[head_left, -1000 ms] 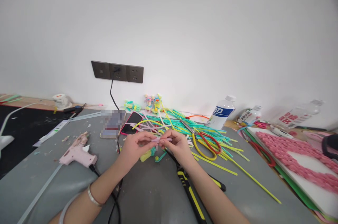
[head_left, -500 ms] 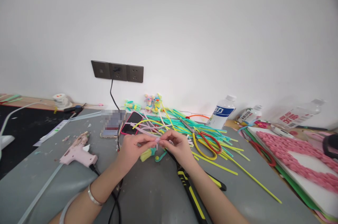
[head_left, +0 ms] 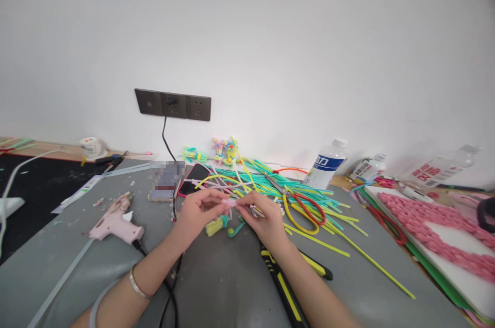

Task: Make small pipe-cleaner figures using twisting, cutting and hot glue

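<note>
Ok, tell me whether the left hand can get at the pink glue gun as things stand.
Probably yes. The glue gun lies on the grey mat left of the left hand, only bare mat between. That hand is busy, though, pinching a small pink piece with the right hand.

Centre: left hand (head_left: 197, 212) and right hand (head_left: 266, 218) meet over the table (head_left: 220, 281), with a straw piece (head_left: 229, 203) between their fingertips.
Left: glue gun (head_left: 116, 222) lies on the table, left of the left hand.
Behind: phone (head_left: 191, 181) lies behind the left hand; straws (head_left: 266, 181) are heaped behind and right of the hands.
Right: scissors (head_left: 299, 209) lie on the straws; bottle (head_left: 325, 165) is behind them, by the wall; board (head_left: 436, 238) is at the far right.
Front: pliers (head_left: 284, 289) lie under the right forearm.
Wall: sockets (head_left: 172, 105) are above the phone.
</note>
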The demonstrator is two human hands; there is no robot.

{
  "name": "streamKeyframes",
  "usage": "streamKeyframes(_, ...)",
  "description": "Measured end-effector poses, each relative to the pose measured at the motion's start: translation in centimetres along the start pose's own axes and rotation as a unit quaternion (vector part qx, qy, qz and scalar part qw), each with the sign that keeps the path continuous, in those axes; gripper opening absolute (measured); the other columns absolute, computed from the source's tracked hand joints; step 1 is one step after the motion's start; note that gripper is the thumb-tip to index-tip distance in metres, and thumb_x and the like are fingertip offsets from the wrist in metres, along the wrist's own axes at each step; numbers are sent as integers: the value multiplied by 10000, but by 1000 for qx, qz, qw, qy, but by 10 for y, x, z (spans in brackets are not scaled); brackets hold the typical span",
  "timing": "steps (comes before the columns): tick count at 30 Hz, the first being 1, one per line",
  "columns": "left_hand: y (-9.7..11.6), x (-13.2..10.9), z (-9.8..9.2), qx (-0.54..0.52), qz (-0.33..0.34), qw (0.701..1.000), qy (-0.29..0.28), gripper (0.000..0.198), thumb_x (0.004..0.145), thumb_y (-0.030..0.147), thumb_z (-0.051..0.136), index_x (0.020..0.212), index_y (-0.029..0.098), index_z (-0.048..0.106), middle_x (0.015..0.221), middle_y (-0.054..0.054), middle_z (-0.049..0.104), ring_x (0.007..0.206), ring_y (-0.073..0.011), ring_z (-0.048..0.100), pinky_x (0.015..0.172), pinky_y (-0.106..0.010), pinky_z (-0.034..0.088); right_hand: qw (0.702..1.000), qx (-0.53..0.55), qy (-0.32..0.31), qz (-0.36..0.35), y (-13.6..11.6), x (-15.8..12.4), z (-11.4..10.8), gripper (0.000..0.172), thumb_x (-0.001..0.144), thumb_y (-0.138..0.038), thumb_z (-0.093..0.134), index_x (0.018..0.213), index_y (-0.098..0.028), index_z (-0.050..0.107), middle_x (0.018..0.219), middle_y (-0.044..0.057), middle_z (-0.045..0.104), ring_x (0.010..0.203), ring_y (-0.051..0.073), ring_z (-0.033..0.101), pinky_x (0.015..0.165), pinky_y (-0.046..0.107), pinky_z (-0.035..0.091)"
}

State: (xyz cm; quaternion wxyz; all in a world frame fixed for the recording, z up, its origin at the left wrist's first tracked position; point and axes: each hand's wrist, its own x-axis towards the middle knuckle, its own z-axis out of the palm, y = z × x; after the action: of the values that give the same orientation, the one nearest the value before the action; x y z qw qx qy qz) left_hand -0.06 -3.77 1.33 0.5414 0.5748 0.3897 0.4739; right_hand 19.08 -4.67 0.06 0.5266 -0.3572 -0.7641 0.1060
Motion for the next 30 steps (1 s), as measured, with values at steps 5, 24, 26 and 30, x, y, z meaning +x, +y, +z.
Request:
streamKeyframes(5,-3,-2,15,-146,-62,986,46,325,603,371,896,783,149,740,679,-2,674,516,-62,478,465,-176,381,999,-14,41,-3,-8,-4,8,108,929,-200,586,831,-232,618,676,11,591,622,166,571,596,296,443)
streamKeyframes(24,-2,0,15,-192,-83,975,80,313,557,341,913,654,138,694,692,-6,680,514,-51,419,493,-202,368,984,126,-37,121,-9,1,8,116,887,-266,628,784,-213,616,702,7,598,628,146,528,593,270,441)
streamKeyframes(26,-1,0,15,-177,-81,978,80,303,565,335,906,642,141,686,724,-14,699,509,-50,424,492,-201,377,984,130,-44,117,-8,2,7,134,897,-283,626,783,-212,623,709,12,604,625,146,525,585,271,440)
streamKeyframes(30,-1,-1,12,-132,-76,986,73,281,566,334,901,623,152,694,755,-29,729,543,-79,507,532,-213,431,979,163,-51,114,-6,4,3,162,905,-338,634,798,-216,625,723,22,603,642,153,530,597,279,451)
